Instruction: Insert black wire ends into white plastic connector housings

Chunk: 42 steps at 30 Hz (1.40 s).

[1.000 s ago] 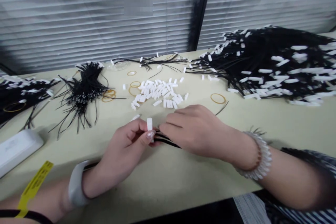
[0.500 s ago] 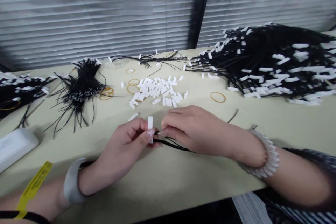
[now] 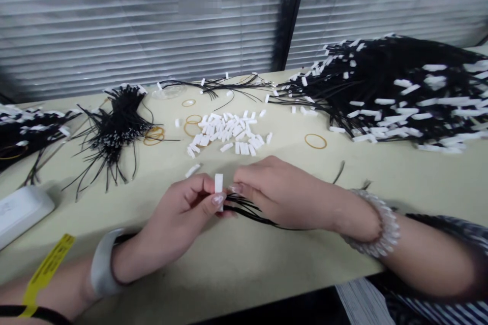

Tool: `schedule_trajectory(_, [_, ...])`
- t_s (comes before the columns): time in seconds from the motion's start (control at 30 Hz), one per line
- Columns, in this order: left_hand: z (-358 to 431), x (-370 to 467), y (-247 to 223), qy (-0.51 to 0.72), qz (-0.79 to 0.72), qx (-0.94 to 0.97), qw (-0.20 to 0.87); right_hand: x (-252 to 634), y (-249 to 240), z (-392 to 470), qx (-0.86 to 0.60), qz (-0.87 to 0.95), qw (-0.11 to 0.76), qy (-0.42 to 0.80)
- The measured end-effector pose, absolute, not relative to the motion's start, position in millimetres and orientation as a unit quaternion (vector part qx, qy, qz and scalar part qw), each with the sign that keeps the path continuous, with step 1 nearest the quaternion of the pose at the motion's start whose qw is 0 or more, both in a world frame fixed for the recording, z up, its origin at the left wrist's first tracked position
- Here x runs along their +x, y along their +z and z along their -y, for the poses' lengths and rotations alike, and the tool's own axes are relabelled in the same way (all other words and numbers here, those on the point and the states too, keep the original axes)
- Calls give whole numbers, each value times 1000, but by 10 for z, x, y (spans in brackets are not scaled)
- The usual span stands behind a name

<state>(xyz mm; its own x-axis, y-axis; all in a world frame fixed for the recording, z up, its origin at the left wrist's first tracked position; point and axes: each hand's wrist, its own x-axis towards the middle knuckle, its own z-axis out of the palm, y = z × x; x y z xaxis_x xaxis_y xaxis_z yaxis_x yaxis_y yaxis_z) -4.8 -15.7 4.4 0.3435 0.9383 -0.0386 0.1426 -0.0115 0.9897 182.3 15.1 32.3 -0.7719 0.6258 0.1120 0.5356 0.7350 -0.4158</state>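
Note:
My left hand [image 3: 179, 208] pinches a small white connector block [image 3: 218, 183] between thumb and fingers, its long side upright. Black wires [image 3: 249, 209] run from the block to the right, under my right hand [image 3: 284, 192]. The thumb and forefinger of my right hand are closed just beside the block, on the wires; the exact tips of the wires are hidden. A loose white piece [image 3: 193, 170] lies just beyond my left fingers. Farther back is a heap of white connector blocks [image 3: 224, 129].
A large pile of black wires with white ends [image 3: 381, 86] fills the back right. At left are a tied wire bundle [image 3: 124, 117], another wire pile [image 3: 34, 127] and a white device [image 3: 25, 213]. Rubber bands [image 3: 315, 141] lie about. Blinds [image 3: 133, 25] stand behind the table.
My right fingers have shifted slightly, and more wires show spread between the two hands. My left hand still holds the white connector block, a little lower in view.

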Motion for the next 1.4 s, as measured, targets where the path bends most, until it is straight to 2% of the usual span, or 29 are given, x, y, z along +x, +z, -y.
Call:
schedule_trajectory(0.33, [135, -57, 26, 367, -436, 569, 593, 1933, 359, -150, -260, 958, 112, -54])
schedule_trajectory(0.43, [142, -76, 12, 383, -434, 574, 579, 1977, 460, -141, -282, 949, 138, 35])
schedule_trajectory(0.6, [161, -83, 21, 411, -434, 600, 532, 1975, 543, -122, -321, 880, 160, 311])
schedule_trajectory(0.7, [177, -67, 46, 426, -438, 601, 516, 1917, 484, -117, -370, 849, 186, 329])
schedule_trajectory(0.93, [190, -55, 92, 424, -441, 617, 495, 1846, 356, -95, -299, 903, 212, 223])
schedule_trajectory(1.07, [195, -82, 57, 415, -435, 617, 507, 1846, 302, -66, -323, 924, 194, 58])
schedule_trajectory(1.17, [192, -99, 21, 410, -426, 605, 533, 1853, 260, -60, -301, 926, 213, -79])
schedule_trajectory(1.4, [160, -94, -12, 396, -400, 563, 605, 1862, 264, -42, -251, 910, 245, -219])
